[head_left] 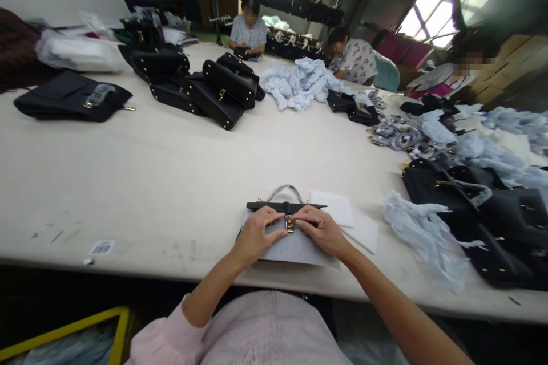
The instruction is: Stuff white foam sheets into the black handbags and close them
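A small handbag point(295, 248) lies at the table's near edge, its front covered by a grey sheet, with a black top strip, a wrapped handle point(285, 189) and a gold clasp point(290, 223). My left hand point(257, 234) rests on the grey front left of the clasp, fingers curled and pressing on it. My right hand point(319, 227) lies on the right side, fingertips pinched at the clasp. Both hands touch the bag.
White sheets point(342, 211) lie just right of the bag. Black handbags are piled at right point(483, 222) and far left point(205, 91). Crumpled pale blue wrapping point(299, 82) lies mid-table. Three people sit at the far side. A yellow-rimmed bin point(64, 336) stands below left.
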The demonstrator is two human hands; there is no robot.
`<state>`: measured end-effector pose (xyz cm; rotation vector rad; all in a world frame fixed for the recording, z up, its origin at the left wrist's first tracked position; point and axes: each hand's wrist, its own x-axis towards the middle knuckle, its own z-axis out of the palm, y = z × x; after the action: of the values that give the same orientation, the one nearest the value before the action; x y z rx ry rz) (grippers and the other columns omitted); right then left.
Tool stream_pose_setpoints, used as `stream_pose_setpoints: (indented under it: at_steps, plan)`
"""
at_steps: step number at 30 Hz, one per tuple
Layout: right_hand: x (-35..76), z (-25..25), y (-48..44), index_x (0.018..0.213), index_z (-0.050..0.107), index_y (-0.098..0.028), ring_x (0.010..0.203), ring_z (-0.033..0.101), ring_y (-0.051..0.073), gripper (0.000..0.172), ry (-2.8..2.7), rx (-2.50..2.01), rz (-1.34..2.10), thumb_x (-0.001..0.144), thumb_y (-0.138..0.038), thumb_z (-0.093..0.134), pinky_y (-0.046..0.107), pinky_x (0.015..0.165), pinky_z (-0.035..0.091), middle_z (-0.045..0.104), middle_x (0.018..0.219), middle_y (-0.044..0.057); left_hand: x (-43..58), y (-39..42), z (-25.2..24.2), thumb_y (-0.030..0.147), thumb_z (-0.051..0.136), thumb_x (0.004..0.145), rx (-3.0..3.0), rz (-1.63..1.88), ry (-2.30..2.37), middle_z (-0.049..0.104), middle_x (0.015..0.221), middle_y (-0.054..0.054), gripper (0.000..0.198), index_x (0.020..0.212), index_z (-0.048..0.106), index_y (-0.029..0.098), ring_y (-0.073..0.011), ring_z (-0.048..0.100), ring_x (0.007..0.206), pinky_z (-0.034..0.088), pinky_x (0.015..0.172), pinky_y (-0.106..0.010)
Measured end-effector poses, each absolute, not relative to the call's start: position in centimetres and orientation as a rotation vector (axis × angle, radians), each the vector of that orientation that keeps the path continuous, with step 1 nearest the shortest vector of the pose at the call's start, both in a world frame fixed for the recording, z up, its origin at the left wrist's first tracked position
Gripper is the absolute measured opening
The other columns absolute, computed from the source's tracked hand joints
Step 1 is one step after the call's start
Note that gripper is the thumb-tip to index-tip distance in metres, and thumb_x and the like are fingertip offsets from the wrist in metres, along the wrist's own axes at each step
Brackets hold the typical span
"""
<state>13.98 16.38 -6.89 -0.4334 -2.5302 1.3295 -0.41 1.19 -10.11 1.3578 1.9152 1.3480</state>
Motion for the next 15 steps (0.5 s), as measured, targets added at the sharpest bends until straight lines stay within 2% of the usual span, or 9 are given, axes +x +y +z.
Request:
stream_pose_setpoints:
  at_steps: [4, 6, 8, 11, 15]
  plan:
    - [16.2, -8.1, 15.5, 0.102, 0.072, -0.024, 0.094, 0.06, 0.019, 0.023, -2.307, -0.642, 1.053, 0.093, -0.031, 0.052, 0.033, 0.087, 0.048, 0.063, 0.099, 0.006, 0.1, -1.7, -11.9, 0.041, 0.061, 0.084, 1.224, 1.392, 2.313, 0.055, 0.124, -0.011, 0.042, 0.121, 0.061, 0.021, -0.0266, 0.05, 0.119, 0.039, 0.107, -0.046]
    - [17.8, -9.3, 15.7, 0.106, 0.07, -0.022, 0.099, 0.059, 0.021, 0.026, -2.162, -0.867, 0.864, 0.092, -0.034, 0.051, 0.037, 0.089, 0.048, 0.062, 0.104, 0.008, -0.4, -3.3, -13.2, 0.051, 0.059, 0.082, 0.917, 1.4, 2.388, 0.052, 0.128, -0.015, 0.057, 0.127, 0.055, 0.017, -0.0306, 0.049, 0.121, 0.039, 0.107, -0.051]
    - [19.6, -10.8, 16.2, 0.109, 0.069, -0.02, 0.103, 0.057, 0.025, 0.033, -2.048, -1.083, 0.825, 0.09, -0.041, 0.051, 0.041, 0.09, 0.048, 0.061, 0.11, 0.011, -1.4, -4.3, -14.1, 0.059, 0.059, 0.078, 0.559, 1.395, 2.281, 0.056, 0.124, -0.019, 0.072, 0.131, 0.049, 0.011, -0.0322, 0.055, 0.115, 0.044, 0.102, -0.052]
    - [21.6, -12.4, 16.7, 0.108, 0.069, -0.019, 0.101, 0.059, 0.027, 0.043, -1.935, -1.248, 1.193, 0.086, -0.053, 0.051, 0.043, 0.087, 0.05, 0.065, 0.109, 0.011, -2.5, -4.3, -13.6, 0.06, 0.064, 0.074, 0.327, 1.34, 2.051, 0.063, 0.117, -0.019, 0.078, 0.131, 0.049, 0.009, -0.0318, 0.06, 0.111, 0.047, 0.1, -0.047]
    - [22.4, -12.3, 16.0, 0.099, 0.07, -0.021, 0.086, 0.063, 0.026, 0.044, -1.748, -1.063, 1.836, 0.084, -0.058, 0.053, 0.043, 0.083, 0.051, 0.069, 0.088, 0.007, -1.8, -2.1, -10.5, 0.057, 0.066, 0.076, 0.373, 1.315, 1.802, 0.064, 0.122, -0.014, 0.065, 0.125, 0.056, 0.016, -0.0301, 0.06, 0.113, 0.047, 0.101, -0.044]
